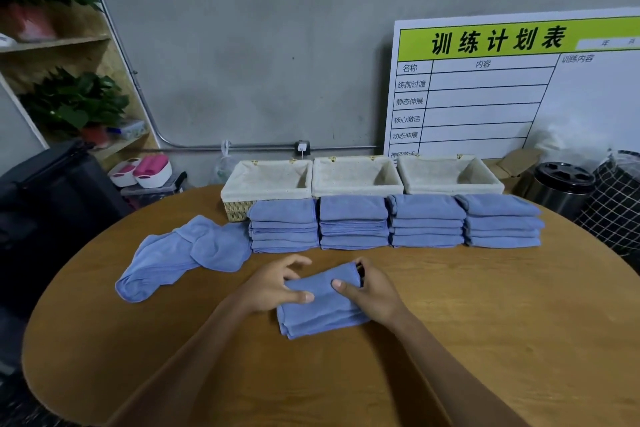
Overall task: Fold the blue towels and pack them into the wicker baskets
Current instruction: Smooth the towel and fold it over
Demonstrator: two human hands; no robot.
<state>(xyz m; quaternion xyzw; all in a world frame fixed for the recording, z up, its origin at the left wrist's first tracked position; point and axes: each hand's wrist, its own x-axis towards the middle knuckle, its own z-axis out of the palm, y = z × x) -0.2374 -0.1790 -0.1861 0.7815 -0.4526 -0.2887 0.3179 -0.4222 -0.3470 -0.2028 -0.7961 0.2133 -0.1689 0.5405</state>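
Blue folded towel (320, 305), long axis toward camera

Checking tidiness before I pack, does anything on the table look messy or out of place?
Only the rumpled blue towels lying loose at the table's left, unfolded beside four neat stacks. The three baskets sit in a straight row, with no towels showing inside. Nothing looks spilled or damaged.
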